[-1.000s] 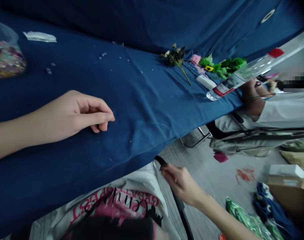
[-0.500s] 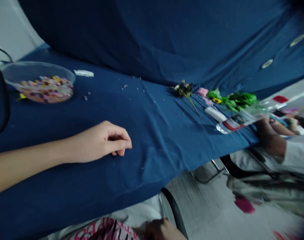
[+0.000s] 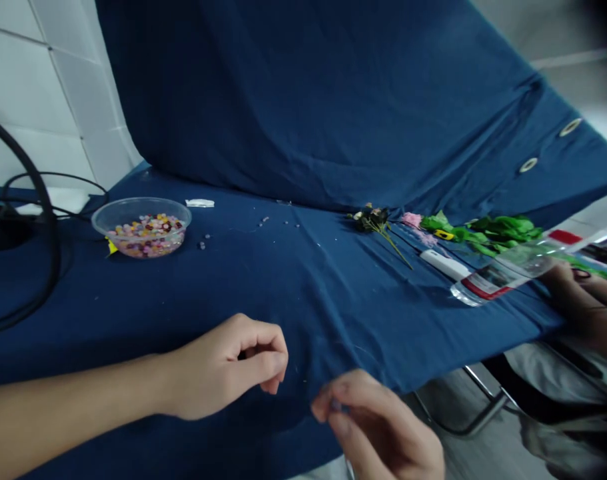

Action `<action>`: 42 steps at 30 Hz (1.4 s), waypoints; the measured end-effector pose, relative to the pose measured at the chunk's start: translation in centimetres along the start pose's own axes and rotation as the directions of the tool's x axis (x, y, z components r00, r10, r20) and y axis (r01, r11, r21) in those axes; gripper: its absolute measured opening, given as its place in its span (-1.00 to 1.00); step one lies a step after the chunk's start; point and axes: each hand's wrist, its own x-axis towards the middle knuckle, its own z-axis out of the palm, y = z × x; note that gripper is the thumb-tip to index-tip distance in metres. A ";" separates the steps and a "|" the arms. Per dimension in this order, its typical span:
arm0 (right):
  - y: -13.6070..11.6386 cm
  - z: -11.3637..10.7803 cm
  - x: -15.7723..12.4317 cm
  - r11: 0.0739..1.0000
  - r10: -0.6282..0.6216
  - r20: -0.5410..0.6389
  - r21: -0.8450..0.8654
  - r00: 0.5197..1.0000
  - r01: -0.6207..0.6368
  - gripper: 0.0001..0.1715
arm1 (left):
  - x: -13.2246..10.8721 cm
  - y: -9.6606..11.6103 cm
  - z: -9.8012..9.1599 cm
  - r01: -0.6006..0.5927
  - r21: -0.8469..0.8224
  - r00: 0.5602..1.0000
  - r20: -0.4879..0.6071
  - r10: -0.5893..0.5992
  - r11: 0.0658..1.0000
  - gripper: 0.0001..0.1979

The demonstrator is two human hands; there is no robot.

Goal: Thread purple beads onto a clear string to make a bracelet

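My left hand (image 3: 228,367) rests on the blue cloth-covered table (image 3: 283,287), its fingers curled in with thumb against forefinger; whatever it pinches is too fine to make out. My right hand (image 3: 383,427) is raised at the table's near edge, blurred, with thumb and fingertips pinched on something small that I cannot name. The two hands are a short gap apart. A clear plastic bowl of coloured beads (image 3: 143,227) stands at the far left, with a few loose beads (image 3: 203,241) beside it.
Black cables (image 3: 38,247) loop at the left. Artificial flowers and green leaves (image 3: 478,230), a white tube (image 3: 446,265) and a lying plastic bottle (image 3: 503,273) sit at the right. Another person's hand (image 3: 578,293) reaches there. A blue backdrop hangs behind.
The view has tilted up and left, bringing the bowl and cables into sight. My right hand has come up from beside the chair to the table edge near my left hand.
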 end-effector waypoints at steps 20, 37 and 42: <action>2.4 5.7 3.2 0.839 0.188 -0.116 0.535 0.975 -0.098 -0.80 | -0.3 -1.1 0.3 -0.383 0.319 0.820 -0.315 0.478 0.867 -0.80; 2.5 5.7 3.2 0.870 0.130 -0.056 0.486 0.990 -0.087 -0.77 | -0.1 -1.3 0.3 -0.481 0.515 0.690 -0.276 0.669 0.709 -0.80; 2.5 5.6 3.2 0.880 0.118 -0.059 0.468 0.991 -0.077 -0.78 | -0.2 -1.4 0.4 -0.469 0.542 0.684 -0.276 0.675 0.697 -0.79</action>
